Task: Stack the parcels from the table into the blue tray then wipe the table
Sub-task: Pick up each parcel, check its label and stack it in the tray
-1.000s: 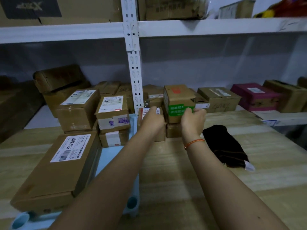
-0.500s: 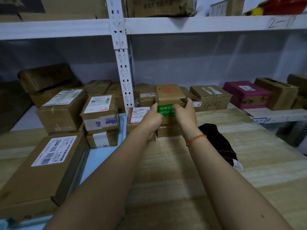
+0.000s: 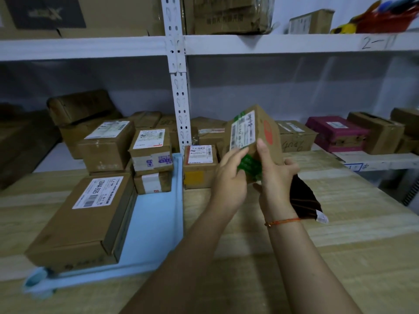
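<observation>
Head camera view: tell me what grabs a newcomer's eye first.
Both hands, left hand and right hand, hold a tilted green-taped parcel up at centre above the wooden table. At left, the blue tray carries stacked cardboard parcels. A dark cloth lies on the table by the right wrist.

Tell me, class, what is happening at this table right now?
A person holds a small cardboard parcel with green tape in both hands, the left hand and the right hand, tilted and lifted clear of the wooden table. The blue tray to the left already holds several parcels, including a long flat box. One labelled parcel sits on the table beside the tray. A dark cloth lies on the table, untouched.
</observation>
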The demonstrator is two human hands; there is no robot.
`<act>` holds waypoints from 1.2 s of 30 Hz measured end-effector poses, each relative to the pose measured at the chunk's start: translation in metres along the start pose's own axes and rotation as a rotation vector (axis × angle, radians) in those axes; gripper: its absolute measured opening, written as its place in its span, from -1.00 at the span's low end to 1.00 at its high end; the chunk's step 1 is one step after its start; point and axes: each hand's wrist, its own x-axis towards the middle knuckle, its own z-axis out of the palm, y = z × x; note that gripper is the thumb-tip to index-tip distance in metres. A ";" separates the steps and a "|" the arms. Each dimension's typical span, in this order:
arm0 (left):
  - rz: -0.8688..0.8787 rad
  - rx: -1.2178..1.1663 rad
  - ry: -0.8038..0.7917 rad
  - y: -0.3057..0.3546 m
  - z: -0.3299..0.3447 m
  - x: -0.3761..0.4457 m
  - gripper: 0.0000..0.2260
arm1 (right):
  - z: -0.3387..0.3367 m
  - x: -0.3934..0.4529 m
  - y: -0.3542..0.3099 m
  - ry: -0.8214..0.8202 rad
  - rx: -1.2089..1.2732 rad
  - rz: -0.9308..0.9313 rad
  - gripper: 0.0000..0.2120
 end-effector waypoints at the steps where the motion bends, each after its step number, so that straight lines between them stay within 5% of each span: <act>1: 0.009 0.018 -0.001 -0.001 -0.001 -0.009 -0.50 | -0.004 -0.006 0.003 -0.011 -0.019 0.019 0.23; 6: 0.085 0.149 0.028 -0.005 -0.008 -0.045 -0.54 | -0.021 -0.037 0.021 -0.044 -0.086 0.092 0.39; 12: 0.082 0.074 0.068 -0.009 -0.031 -0.077 -0.63 | -0.029 -0.074 0.032 -0.148 0.147 0.154 -0.22; 17: -0.105 -0.034 0.335 -0.012 -0.054 -0.093 -0.77 | -0.035 -0.096 0.038 -0.235 0.144 0.195 -0.13; 23: -0.377 -0.338 0.119 -0.023 -0.065 -0.097 -0.29 | -0.041 -0.105 0.036 -0.376 0.370 0.231 -0.33; 28: -0.356 -0.438 0.039 -0.024 -0.065 -0.095 -0.36 | -0.045 -0.102 0.040 -0.437 0.458 0.194 -0.52; 36: -0.386 -0.552 0.027 -0.031 -0.069 -0.093 -0.41 | -0.045 -0.103 0.042 -0.491 0.475 0.185 -0.51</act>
